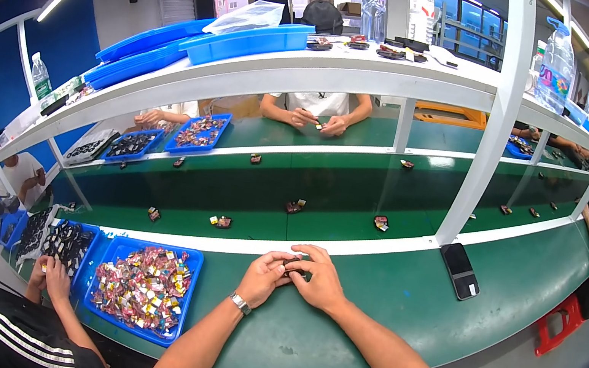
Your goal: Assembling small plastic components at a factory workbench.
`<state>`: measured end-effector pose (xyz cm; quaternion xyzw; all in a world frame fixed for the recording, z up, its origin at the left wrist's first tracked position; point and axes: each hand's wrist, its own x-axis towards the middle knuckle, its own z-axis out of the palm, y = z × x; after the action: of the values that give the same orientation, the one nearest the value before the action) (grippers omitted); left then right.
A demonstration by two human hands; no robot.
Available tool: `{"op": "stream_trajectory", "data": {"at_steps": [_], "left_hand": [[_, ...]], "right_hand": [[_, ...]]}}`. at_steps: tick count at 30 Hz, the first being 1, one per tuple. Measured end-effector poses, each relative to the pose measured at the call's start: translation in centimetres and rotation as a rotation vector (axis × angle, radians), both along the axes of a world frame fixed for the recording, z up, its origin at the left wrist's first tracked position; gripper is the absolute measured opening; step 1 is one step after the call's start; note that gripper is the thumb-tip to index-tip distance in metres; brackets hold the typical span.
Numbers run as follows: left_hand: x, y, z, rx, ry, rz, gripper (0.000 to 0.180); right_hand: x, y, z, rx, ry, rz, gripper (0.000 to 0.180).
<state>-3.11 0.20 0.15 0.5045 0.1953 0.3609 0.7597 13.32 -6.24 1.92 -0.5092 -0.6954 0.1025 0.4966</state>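
Over the green bench in front of me, my left hand (265,278) and my right hand (318,280) meet fingertip to fingertip. Between them is a small dark part (292,264), mostly covered by my fingers, so its exact kind cannot be made out. Both hands are closed on it. To the left of my left hand stands a blue tray (198,265) heaped with small reddish, yellow and white pieces (141,287). A dark phone-like device (459,272) lies on the bench to the right of my hands.
Beyond a white rail, small dark-and-red parts (381,223) lie spaced along a green conveyor belt (333,232). A white post (489,130) rises at the right, carrying a shelf (373,78) with bottles and blue trays. A co-worker (21,303) sits close at left; another person's hands work opposite.
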Motion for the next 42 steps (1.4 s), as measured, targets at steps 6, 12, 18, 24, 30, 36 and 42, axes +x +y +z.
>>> {"op": "stream_trajectory", "data": {"at_steps": [6,12,18,24,30,36,42], "left_hand": [[-0.1,0.2,-0.9,0.019,-0.009,0.027,0.026],[-0.2,0.2,-0.7,0.009,-0.041,0.026,0.026],[0.0,0.1,-0.3,-0.023,-0.025,0.027,0.028],[-0.1,0.2,-0.5,-0.035,-0.042,0.017,0.03],[-0.1,0.0,-0.3,-0.032,-0.002,0.016,0.029],[-0.1,-0.1,-0.2,-0.027,0.015,0.022,0.029],[-0.1,0.0,-0.3,-0.022,0.049,0.033,0.031]], "right_hand": [[-0.3,0.3,-0.3,0.008,0.059,0.035,0.016],[-0.3,-0.4,0.6,0.092,-0.023,0.011,0.017],[-0.5,-0.4,1.1,0.204,-0.086,-0.066,0.016],[-0.5,-0.4,1.0,0.243,-0.217,-0.09,0.018],[-0.4,-0.1,0.5,0.241,-0.28,-0.117,0.016],[-0.6,0.1,0.2,0.277,-0.308,-0.153,0.013],[-0.9,0.1,0.0,0.308,-0.346,-0.192,0.013]]}}
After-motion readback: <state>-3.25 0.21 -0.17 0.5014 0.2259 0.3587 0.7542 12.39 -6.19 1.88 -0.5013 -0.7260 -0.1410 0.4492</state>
